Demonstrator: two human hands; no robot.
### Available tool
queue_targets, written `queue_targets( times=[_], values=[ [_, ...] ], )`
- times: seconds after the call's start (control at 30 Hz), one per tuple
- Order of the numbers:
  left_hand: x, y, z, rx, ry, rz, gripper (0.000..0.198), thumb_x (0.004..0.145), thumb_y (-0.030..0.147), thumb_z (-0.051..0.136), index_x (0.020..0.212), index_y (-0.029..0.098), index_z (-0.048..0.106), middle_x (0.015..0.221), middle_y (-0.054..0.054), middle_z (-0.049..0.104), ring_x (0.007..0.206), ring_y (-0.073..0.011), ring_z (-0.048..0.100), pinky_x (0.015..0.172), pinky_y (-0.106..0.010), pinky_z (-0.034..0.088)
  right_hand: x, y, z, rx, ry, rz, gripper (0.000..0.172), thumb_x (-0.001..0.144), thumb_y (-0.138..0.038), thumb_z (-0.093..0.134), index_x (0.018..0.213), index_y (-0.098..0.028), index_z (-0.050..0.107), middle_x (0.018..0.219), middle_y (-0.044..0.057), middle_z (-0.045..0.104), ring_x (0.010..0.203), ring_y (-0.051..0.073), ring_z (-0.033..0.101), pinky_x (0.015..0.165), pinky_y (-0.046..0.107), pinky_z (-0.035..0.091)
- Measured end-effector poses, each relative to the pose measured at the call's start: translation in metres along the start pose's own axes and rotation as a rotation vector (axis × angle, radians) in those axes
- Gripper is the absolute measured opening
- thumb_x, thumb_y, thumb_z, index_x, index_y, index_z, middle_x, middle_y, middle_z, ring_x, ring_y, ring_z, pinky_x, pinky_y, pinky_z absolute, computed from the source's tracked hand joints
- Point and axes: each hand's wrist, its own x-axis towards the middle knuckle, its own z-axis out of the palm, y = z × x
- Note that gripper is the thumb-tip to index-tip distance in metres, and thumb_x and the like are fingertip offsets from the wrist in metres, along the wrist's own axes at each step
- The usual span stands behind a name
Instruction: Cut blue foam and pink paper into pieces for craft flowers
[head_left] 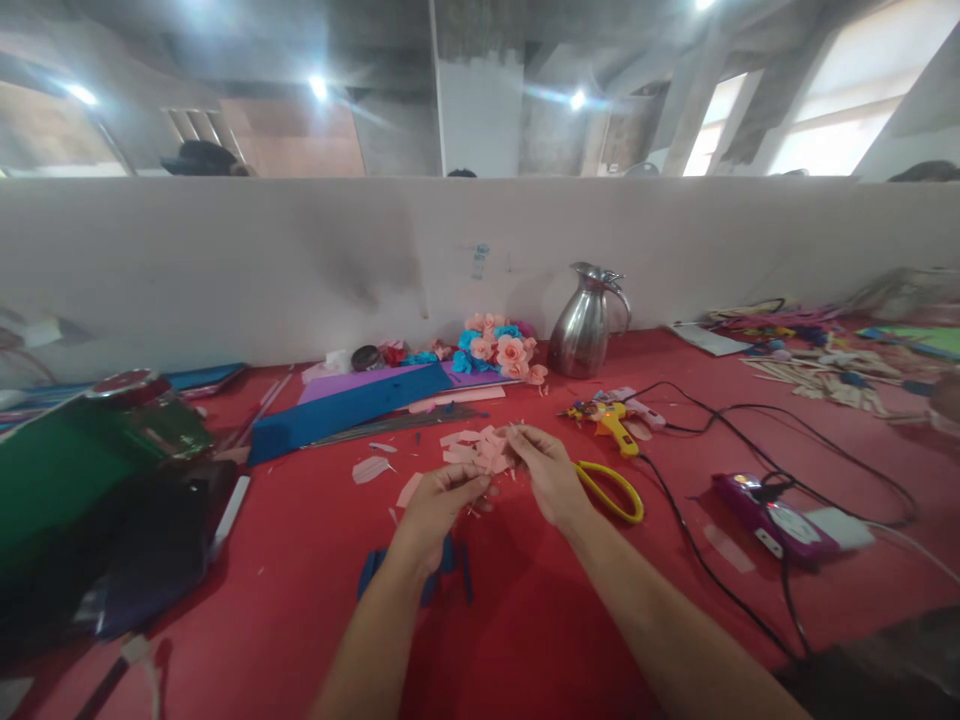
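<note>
My left hand [442, 505] is closed, with thumb and fingertips pinched together above the red table [517, 640]. Just to its right, my right hand [546, 468] pinches too, at a slightly higher point. What either hand holds is too small to make out. Right behind the fingertips lies a pile of pink paper petals [480, 447]. A loose petal [370, 469] rests further left. Blue paper pieces [370, 572] lie under my left wrist. Beside my right wrist is a yellow loop [626, 498], partly hidden by the hand.
A yellow glue gun [616, 430] and a purple power socket [780, 520] trail black cables on the right. Behind stand a steel jug [585, 325] and a paper flower bunch [506, 350]. Blue sheets [352, 408], a glass jar [154, 420] and wooden sticks [825, 375] lie around.
</note>
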Motion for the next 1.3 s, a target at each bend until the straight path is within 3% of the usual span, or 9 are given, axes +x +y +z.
queue_targets(
  times=[0.17, 0.4, 0.6, 0.8, 1.1, 1.2, 1.3],
  values=[
    [0.001, -0.001, 0.000, -0.044, 0.029, -0.009, 0.021, 0.063, 0.033, 0.074, 0.069, 0.013, 0.069, 0.066, -0.004, 0.067, 0.054, -0.0116, 0.055, 0.057, -0.025, 0.043, -0.001, -0.002, 0.002, 0.110, 0.092, 0.095, 0.028, 0.069, -0.046, 0.067, 0.071, -0.018, 0.066, 0.064, -0.001, 0.059, 0.056, 0.011, 0.046, 0.054, 0.024, 0.034],
    [0.003, -0.004, -0.002, -0.065, 0.057, -0.004, 0.020, 0.065, 0.031, 0.073, 0.072, 0.013, 0.071, 0.072, -0.006, 0.070, 0.056, -0.0115, 0.056, 0.058, -0.024, 0.044, -0.006, -0.003, 0.010, -0.006, -0.078, 0.085, 0.018, 0.068, -0.036, 0.066, 0.062, -0.019, 0.063, 0.057, -0.003, 0.056, 0.055, 0.010, 0.045, 0.057, 0.024, 0.036],
    [0.003, -0.004, -0.002, -0.098, 0.064, -0.020, 0.019, 0.063, 0.030, 0.074, 0.069, 0.013, 0.070, 0.068, -0.006, 0.068, 0.054, -0.0105, 0.054, 0.056, -0.023, 0.043, -0.007, -0.005, 0.011, -0.036, -0.055, 0.085, 0.013, 0.066, -0.030, 0.062, 0.059, -0.019, 0.064, 0.055, -0.002, 0.055, 0.054, 0.011, 0.045, 0.057, 0.024, 0.036],
    [0.003, -0.004, -0.001, -0.089, 0.045, -0.012, 0.020, 0.065, 0.031, 0.073, 0.070, 0.012, 0.070, 0.067, -0.006, 0.067, 0.055, -0.0104, 0.054, 0.056, -0.022, 0.043, -0.010, -0.008, 0.015, -0.031, -0.135, 0.108, 0.017, 0.066, -0.035, 0.067, 0.061, -0.019, 0.064, 0.057, -0.002, 0.058, 0.056, 0.012, 0.049, 0.058, 0.026, 0.038],
    [0.004, -0.004, -0.003, -0.082, 0.049, -0.005, 0.020, 0.063, 0.030, 0.074, 0.074, 0.013, 0.071, 0.069, -0.005, 0.067, 0.057, -0.0112, 0.054, 0.056, -0.023, 0.045, -0.006, -0.005, 0.009, -0.047, -0.085, 0.051, 0.025, 0.066, -0.041, 0.070, 0.058, -0.018, 0.063, 0.056, -0.003, 0.055, 0.056, 0.011, 0.045, 0.059, 0.025, 0.036],
    [0.003, -0.004, -0.002, -0.085, 0.058, -0.012, 0.018, 0.064, 0.030, 0.073, 0.070, 0.013, 0.070, 0.067, -0.004, 0.066, 0.056, -0.0105, 0.054, 0.055, -0.022, 0.045, -0.005, -0.006, 0.007, -0.005, 0.006, 0.081, 0.028, 0.067, -0.046, 0.067, 0.059, -0.019, 0.063, 0.056, -0.002, 0.056, 0.055, 0.011, 0.045, 0.057, 0.025, 0.035],
    [0.004, -0.004, -0.002, -0.083, 0.077, -0.006, 0.017, 0.064, 0.030, 0.073, 0.068, 0.014, 0.069, 0.065, -0.003, 0.065, 0.054, -0.0097, 0.053, 0.055, -0.022, 0.044, -0.005, -0.008, 0.007, -0.014, -0.026, 0.118, 0.027, 0.070, -0.045, 0.064, 0.062, -0.019, 0.064, 0.060, -0.001, 0.059, 0.057, 0.011, 0.047, 0.056, 0.025, 0.034]
  ],
)
